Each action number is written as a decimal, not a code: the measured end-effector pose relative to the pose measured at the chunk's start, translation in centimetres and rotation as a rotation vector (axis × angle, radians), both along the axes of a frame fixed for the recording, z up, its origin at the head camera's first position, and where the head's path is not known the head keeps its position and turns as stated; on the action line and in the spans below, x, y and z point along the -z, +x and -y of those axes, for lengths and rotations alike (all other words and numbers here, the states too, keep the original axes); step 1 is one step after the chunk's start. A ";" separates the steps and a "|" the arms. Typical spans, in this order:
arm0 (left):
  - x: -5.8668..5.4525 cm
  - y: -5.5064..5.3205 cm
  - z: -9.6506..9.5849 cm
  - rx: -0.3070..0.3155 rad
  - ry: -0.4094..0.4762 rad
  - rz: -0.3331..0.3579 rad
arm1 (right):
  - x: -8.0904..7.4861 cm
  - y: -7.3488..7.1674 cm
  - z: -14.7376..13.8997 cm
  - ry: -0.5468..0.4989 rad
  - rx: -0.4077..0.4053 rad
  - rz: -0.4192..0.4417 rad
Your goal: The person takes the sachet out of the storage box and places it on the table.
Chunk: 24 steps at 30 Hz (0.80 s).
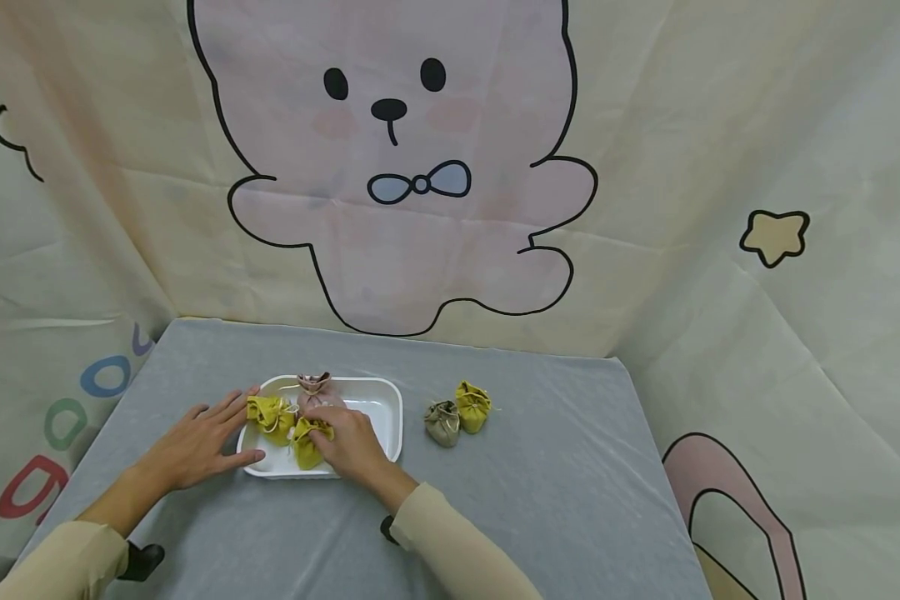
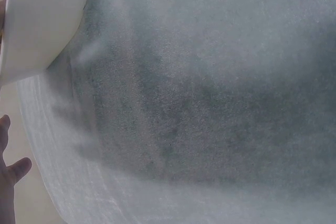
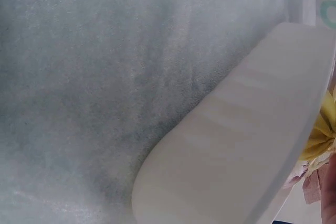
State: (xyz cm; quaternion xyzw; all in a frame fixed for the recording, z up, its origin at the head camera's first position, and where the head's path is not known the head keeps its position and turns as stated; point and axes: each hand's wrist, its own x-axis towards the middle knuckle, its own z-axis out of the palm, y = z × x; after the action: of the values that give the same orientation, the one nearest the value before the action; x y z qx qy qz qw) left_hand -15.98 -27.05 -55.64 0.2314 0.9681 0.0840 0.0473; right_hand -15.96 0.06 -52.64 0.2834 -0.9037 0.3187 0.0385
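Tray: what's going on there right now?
A person's right hand pinches a yellow pouch in or just over the tray, while their left hand is at its left end. A second yellow pouch and a pink pouch are in the tray. Outside, to its right, a grey pouch and a third yellow pouch sit on the table.

Left hand straight-fingered, right hand curled
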 end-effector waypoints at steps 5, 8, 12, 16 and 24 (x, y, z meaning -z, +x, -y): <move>0.0 0.0 0.0 -0.007 0.002 0.009 | -0.3 0.2 -0.4 -0.035 0.002 -0.053; 0.0 0.0 -0.1 -0.009 0.003 0.012 | -0.5 0.2 -0.8 -0.065 -0.006 -0.073; 0.0 -0.1 -0.1 -0.013 0.002 0.017 | -0.7 0.3 -1.2 -0.090 -0.011 -0.114; 0.0 -0.1 -0.1 -0.017 -0.002 0.020 | -0.9 0.3 -1.7 -0.118 -0.015 -0.144; 0.0 0.0 -0.2 -0.019 0.001 0.017 | -1.4 0.5 -2.7 -0.175 -0.038 -0.158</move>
State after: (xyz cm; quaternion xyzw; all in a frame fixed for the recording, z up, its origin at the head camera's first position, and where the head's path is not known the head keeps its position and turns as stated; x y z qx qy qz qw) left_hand -15.98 -26.88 -55.65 0.2214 0.9698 0.0868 0.0546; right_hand -15.49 2.79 -51.29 0.3202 -0.8610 0.3737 0.1281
